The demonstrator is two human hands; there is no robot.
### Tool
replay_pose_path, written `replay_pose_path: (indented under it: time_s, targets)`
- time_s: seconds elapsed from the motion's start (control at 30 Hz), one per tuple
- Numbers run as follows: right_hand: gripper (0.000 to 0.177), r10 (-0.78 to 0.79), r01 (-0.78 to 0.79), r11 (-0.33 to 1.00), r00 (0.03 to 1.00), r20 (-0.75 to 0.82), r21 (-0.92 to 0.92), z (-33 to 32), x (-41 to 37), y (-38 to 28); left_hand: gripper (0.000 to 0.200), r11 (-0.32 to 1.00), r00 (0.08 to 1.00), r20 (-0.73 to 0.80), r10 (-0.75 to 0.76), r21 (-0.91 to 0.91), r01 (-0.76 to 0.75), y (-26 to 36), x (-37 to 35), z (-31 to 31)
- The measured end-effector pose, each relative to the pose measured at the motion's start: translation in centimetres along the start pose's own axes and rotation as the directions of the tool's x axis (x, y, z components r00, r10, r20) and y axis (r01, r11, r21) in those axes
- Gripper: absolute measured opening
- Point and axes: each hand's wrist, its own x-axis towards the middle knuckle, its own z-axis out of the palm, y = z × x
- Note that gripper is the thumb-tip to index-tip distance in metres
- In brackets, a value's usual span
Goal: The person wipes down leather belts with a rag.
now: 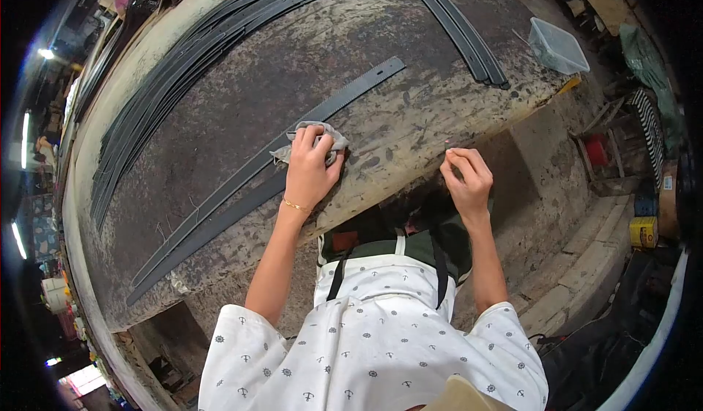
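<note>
My left hand (313,166), with a thin bracelet at the wrist, presses a crumpled grey cloth (336,139) onto a long dark strip (366,80) with a toothed edge. That strip runs diagonally over the stained worktop (410,147). Another dark strip (242,207) lies beside it, passing under or near the same hand. My right hand (467,179) is raised near the worktop's front edge, its fingertips pinched together. Whatever is between those fingertips is too small to make out.
A big pile of dark strips (172,74) curves along the left and far side. More strips (458,27) lie at the upper right, near a clear plastic tub (558,47). Beyond the right edge are a red object (596,150) and a yellow box (643,232).
</note>
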Motion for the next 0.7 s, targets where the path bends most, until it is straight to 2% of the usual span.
replay_pose_path:
  time_s: [0.07,0.2,0.23,0.27,0.3,0.33,0.4,0.43,0.5,0.53,0.6,0.63,0.7]
  targets:
    - [0.019,-0.023,0.023,1.0,0.998,-0.064,-0.009,-0.4,0.4,-0.6,0.022,1.0,1.0,0.005,-0.004,0.005,0.004,-0.1,-0.1,0.0]
    - [0.014,-0.045,0.046,0.998,0.999,0.009,-0.037,-0.3,0.8,-0.1,0.019,0.999,0.999,-0.025,0.028,0.023,-0.028,0.1,-0.1,0.1]
    - [0.01,0.19,-0.185,0.977,0.981,-0.044,0.108,-0.9,1.4,-1.0,0.019,0.999,1.0,-0.021,0.02,0.032,-0.02,0.0,0.1,0.0]
    - [0.006,0.428,-0.403,0.879,0.903,-0.049,0.255,-1.5,1.3,-1.7,0.019,0.999,1.0,-0.014,0.018,0.029,-0.017,0.0,-0.2,0.0]
    - [0.007,0.624,-0.558,0.701,0.781,-0.004,0.443,-1.6,0.7,-1.2,0.02,1.0,1.0,-0.007,0.007,0.014,-0.007,-0.1,-0.2,0.1]
    - [0.012,0.647,-0.505,0.591,0.763,0.004,0.629,-1.5,1.0,-0.6,0.022,1.0,1.0,0.0,-0.001,-0.002,0.001,-0.2,0.0,0.1]
    - [0.015,0.697,-0.43,0.293,0.707,0.117,0.854,-0.7,1.0,1.1,0.022,1.0,1.0,0.011,-0.005,0.005,0.005,0.0,-0.3,0.1]
    - [0.015,0.697,-0.42,0.302,0.709,0.102,0.856,-0.7,1.1,1.6,0.022,1.0,1.0,0.018,-0.006,0.019,0.005,-0.1,0.1,0.0]
    - [0.012,0.708,-0.411,0.139,0.678,0.2,0.901,-1.3,0.6,1.9,0.021,1.0,1.0,0.011,0.011,0.013,-0.011,-0.3,0.2,0.0]
    - [0.012,0.712,-0.418,0.142,0.673,0.201,0.897,-1.1,0.3,2.4,0.021,1.0,1.0,0.002,0.023,0.016,-0.023,-0.1,0.1,0.0]
    - [0.009,0.737,-0.682,0.521,0.663,0.133,0.513,-0.2,0.0,3.2,0.019,0.998,0.999,0.006,0.036,0.051,-0.037,0.4,0.0,0.0]
    - [0.008,0.745,-0.676,0.489,0.652,0.139,0.552,-0.4,0.0,3.1,0.019,0.997,0.999,0.007,0.04,0.06,-0.041,0.5,0.0,0.1]
    - [0.008,0.735,-0.652,0.509,0.669,0.11,0.561,0.1,0.4,3.4,0.018,0.995,0.998,0.016,0.056,0.086,-0.058,0.4,0.2,-0.1]
